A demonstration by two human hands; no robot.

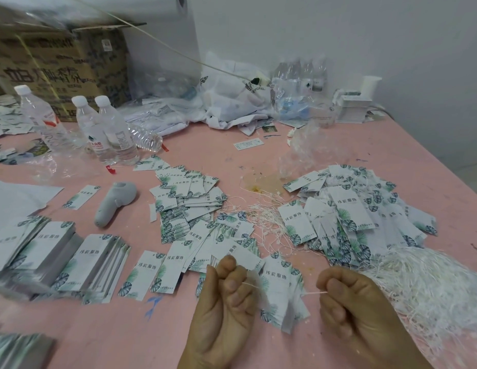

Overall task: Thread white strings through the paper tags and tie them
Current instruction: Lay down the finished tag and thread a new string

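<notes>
Grip: left hand (226, 296) and right hand (349, 307), both with fingers curled, each pinching one end of a white string (280, 288) drawn between them at the near edge of the pink table (258, 155). String: thin, pale, nearly taut. Paper tag (278, 287): white card, green-blue leaf print, dark characters; lies under the string among loose tags. Unstrung tags (189, 203): heap, centre. Strung tags (360, 214): heap, right. Loose strings (429, 286): white tangle, near right. Stacked tags (56, 254): left. Water bottles (104, 129): far left.
</notes>
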